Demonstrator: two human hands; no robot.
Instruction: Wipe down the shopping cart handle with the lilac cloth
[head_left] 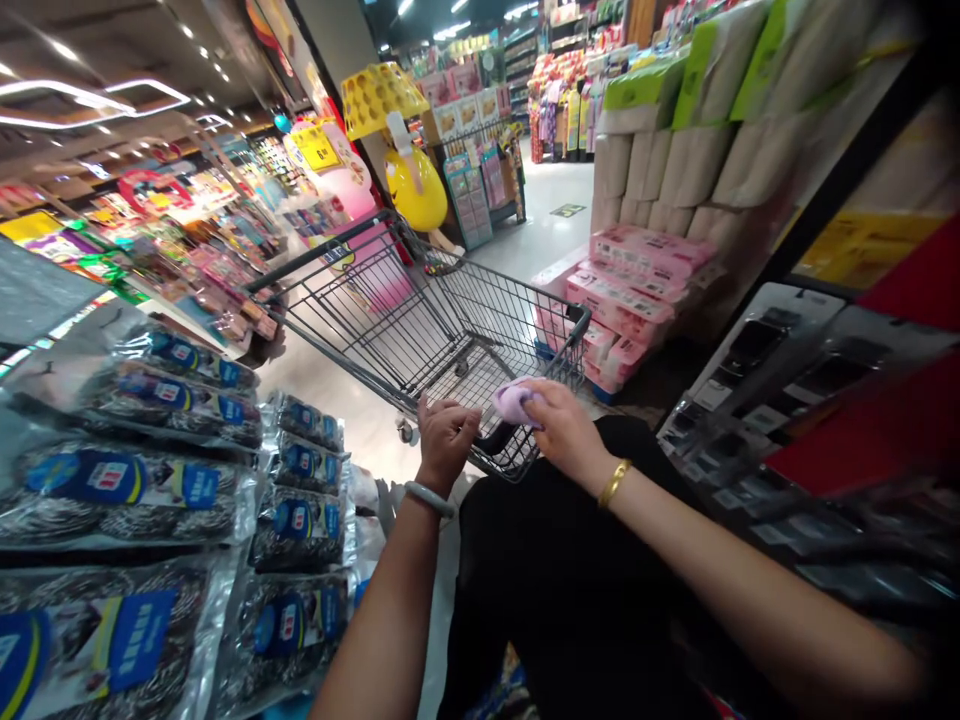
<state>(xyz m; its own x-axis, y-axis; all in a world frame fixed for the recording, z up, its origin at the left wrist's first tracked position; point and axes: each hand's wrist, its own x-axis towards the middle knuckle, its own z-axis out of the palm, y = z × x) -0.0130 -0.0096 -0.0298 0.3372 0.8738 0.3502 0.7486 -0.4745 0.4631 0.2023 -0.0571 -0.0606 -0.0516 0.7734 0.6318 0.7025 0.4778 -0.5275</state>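
Note:
A grey wire shopping cart [480, 350] stands in front of me, its basket showing bare wire. My right hand [559, 420], with a gold bracelet at the wrist, is closed around a crumpled light purple cloth [515, 402]. The cloth is at the cart's near dark rim bar [501, 438]; whether it presses on the bar is hard to tell. My left hand [448, 435], wearing a grey bangle, lies at the cart's near left corner with its fingers curled over the rim.
Silvery bags of dark goods [127, 480] with blue labels are stacked at left. Pink boxes [622, 300] and wrapped paper packs [675, 150] pile up beyond the cart at right. Hanging black packaged goods [757, 350] line the near right. A yellow balloon-like figure [416, 190] stands behind the cart.

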